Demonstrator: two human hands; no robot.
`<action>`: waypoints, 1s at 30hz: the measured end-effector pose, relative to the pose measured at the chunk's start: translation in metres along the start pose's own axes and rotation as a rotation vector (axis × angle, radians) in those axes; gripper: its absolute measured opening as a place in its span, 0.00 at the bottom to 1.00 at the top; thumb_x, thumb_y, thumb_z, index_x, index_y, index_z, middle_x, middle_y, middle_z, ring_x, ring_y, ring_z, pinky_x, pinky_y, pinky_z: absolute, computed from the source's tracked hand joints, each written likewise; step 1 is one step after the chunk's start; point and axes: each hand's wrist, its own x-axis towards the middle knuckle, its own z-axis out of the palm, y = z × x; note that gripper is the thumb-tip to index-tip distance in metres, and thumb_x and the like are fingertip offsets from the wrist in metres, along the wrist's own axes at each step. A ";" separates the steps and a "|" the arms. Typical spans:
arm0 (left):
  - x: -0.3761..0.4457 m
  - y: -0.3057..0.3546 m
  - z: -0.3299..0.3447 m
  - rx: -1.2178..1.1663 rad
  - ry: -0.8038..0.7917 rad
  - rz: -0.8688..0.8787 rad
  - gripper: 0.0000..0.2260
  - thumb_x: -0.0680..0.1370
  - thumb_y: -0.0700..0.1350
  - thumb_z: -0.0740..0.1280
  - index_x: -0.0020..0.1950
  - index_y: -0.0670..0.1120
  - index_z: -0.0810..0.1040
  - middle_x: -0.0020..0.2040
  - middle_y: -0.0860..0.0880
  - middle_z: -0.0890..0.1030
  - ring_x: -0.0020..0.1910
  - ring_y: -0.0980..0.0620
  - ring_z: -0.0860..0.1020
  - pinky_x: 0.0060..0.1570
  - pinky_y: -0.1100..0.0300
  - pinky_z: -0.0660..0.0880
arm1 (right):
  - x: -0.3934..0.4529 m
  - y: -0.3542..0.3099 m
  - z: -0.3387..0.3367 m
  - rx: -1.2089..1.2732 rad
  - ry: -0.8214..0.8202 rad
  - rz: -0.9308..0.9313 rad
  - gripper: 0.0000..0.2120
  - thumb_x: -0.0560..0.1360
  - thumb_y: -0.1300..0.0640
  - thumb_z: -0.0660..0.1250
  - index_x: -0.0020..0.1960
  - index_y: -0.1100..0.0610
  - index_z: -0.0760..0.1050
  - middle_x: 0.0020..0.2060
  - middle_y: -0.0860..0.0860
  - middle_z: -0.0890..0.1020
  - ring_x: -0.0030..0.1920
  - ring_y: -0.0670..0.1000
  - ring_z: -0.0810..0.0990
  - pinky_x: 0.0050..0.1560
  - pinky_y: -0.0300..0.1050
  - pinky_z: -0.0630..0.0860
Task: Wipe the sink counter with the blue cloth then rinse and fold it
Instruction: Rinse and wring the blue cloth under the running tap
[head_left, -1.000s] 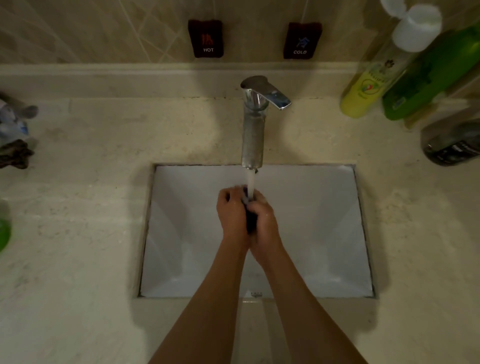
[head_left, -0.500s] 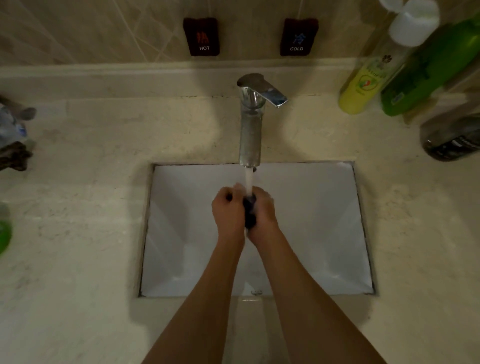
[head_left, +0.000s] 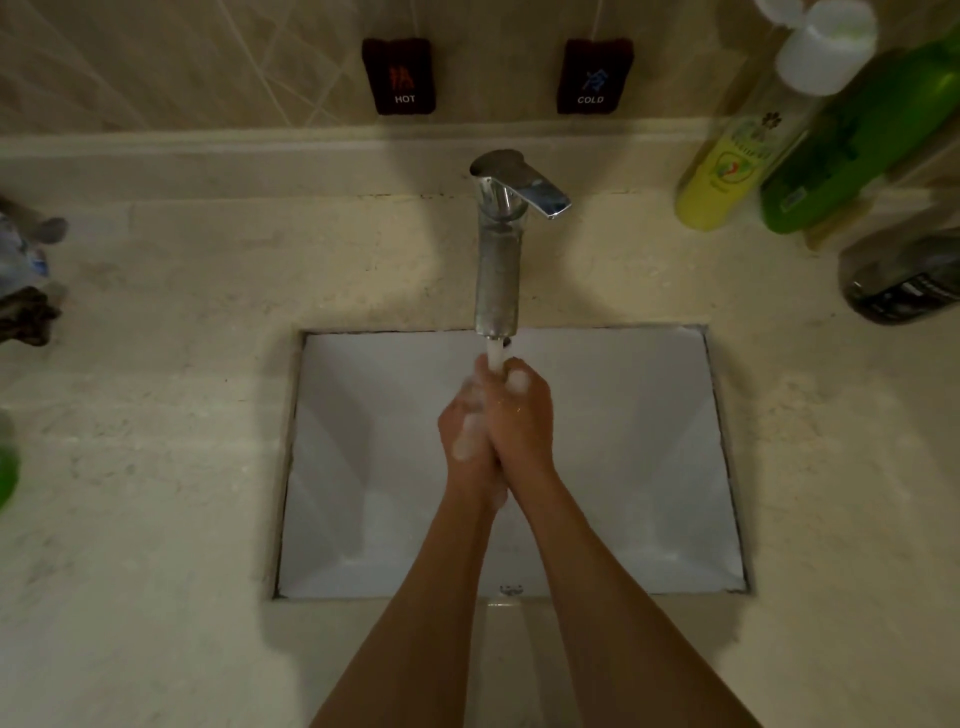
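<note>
Two hands meet in the head view over the middle of the white sink (head_left: 363, 467), right under the faucet (head_left: 498, 270), with running water (head_left: 494, 358) landing where they join. The left hand (head_left: 467, 431) and right hand (head_left: 522, 415) press palm to palm, the fingers curled inward and closed against each other; foam or water glare whitens the left knuckles. The blue cloth is not plainly visible. It is probably squeezed between the palms, though the dim, blurred frame hides it, so I cannot tell what the fingers clamp. If it is there, it lies inside both grips, running near to far along the seam between the hands, equally close to each. Rinsing appears to be under way, with folding not yet done. On the table (head_left: 156, 467), a yellow bottle (head_left: 727, 171) and green bottle (head_left: 852, 145) stand far right, and HOT and COLD tags hang on the wall.
</note>
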 end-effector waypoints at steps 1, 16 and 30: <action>-0.001 0.000 0.000 -0.007 0.025 -0.069 0.11 0.78 0.50 0.64 0.47 0.45 0.82 0.43 0.43 0.84 0.40 0.47 0.84 0.39 0.52 0.81 | 0.006 0.003 0.001 -0.039 0.007 0.057 0.10 0.76 0.44 0.66 0.44 0.51 0.77 0.41 0.50 0.83 0.44 0.51 0.83 0.47 0.52 0.81; 0.016 0.006 -0.009 0.392 0.143 0.122 0.24 0.67 0.67 0.61 0.51 0.51 0.81 0.54 0.48 0.81 0.51 0.48 0.81 0.55 0.46 0.80 | -0.011 0.026 -0.017 0.873 -0.299 0.452 0.18 0.81 0.53 0.59 0.66 0.60 0.77 0.58 0.60 0.82 0.59 0.60 0.81 0.65 0.57 0.76; 0.004 0.007 -0.006 0.257 0.164 0.114 0.14 0.78 0.40 0.59 0.32 0.43 0.74 0.28 0.46 0.73 0.26 0.51 0.72 0.26 0.58 0.69 | 0.012 -0.001 -0.001 0.240 -0.159 0.390 0.10 0.78 0.57 0.63 0.40 0.59 0.77 0.36 0.56 0.82 0.37 0.56 0.82 0.46 0.56 0.82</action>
